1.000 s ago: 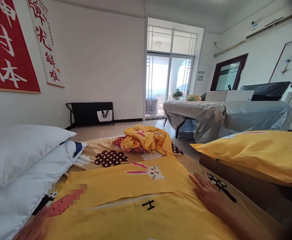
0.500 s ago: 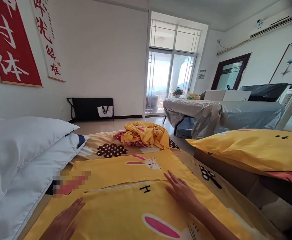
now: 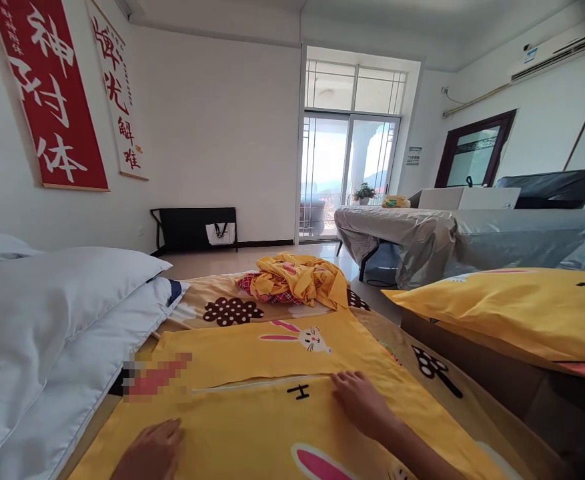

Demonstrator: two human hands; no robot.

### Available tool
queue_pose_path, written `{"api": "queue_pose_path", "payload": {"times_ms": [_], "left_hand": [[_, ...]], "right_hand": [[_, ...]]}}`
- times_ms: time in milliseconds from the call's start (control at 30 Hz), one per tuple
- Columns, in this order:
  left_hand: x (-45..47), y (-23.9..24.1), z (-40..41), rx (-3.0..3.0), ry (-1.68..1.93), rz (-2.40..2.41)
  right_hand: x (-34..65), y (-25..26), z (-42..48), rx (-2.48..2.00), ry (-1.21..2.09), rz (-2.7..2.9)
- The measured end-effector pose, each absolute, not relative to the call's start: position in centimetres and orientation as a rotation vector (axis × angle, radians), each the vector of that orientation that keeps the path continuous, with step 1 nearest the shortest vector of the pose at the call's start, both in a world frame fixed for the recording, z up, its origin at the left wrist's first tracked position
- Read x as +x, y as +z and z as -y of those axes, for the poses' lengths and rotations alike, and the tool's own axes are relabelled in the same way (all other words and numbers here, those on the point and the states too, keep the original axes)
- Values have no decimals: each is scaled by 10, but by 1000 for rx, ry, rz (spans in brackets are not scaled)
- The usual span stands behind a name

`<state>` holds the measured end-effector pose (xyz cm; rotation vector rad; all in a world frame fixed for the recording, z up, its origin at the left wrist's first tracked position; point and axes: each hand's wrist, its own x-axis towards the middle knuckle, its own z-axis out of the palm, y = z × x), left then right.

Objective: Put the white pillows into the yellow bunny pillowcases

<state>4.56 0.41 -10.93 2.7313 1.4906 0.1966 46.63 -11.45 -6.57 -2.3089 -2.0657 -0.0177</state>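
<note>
A yellow pillowcase [image 3: 272,413] printed with rabbits and a carrot lies flat on the bed in front of me. My right hand [image 3: 362,400] rests palm down on it, fingertips at the fold line near a black letter H. My left hand [image 3: 155,453] lies on the pillowcase's near left part, fingers curled loosely; only its upper part shows at the bottom edge. Neither hand holds anything.
Two white pillows [image 3: 47,320] are stacked at the left. A crumpled yellow cloth [image 3: 297,280] lies further up the bed. A filled yellow pillow [image 3: 517,310] sits at the right. Beyond it stands a table under a grey cover [image 3: 447,233].
My right hand has slid left from the pillowcase's right edge to its fold line. My left hand has come into view on the left and stays there. The view has shifted slightly.
</note>
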Motion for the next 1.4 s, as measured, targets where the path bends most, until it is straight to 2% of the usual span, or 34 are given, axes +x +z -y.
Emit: {"api": "queue_pose_path", "payload": {"times_ms": [67, 133, 267, 433, 567, 933, 1200, 1400], "left_hand": [[113, -80, -8, 2775, 162, -1198], [171, -61, -18, 2772, 193, -1025], [230, -69, -51, 2709, 105, -995], [235, -103, -81, 2667, -43, -1024], [238, -104, -92, 2695, -83, -999], [249, -110, -119, 2819, 154, -1047], [262, -111, -134, 2842, 203, -1269], [267, -110, -130, 2791, 198, -1503]], "right_hand": [[409, -55, 90, -2047, 103, 2272], [367, -59, 70, -1912, 40, 2375], [338, -93, 45, -1704, -81, 2409], [351, -120, 39, -1591, 105, 2184], [351, -119, 35, -1664, 171, 2138], [342, -99, 47, -1682, 222, 2534], [342, -116, 29, -1366, 327, 2811], [351, -129, 28, -1168, 563, 2704]]}}
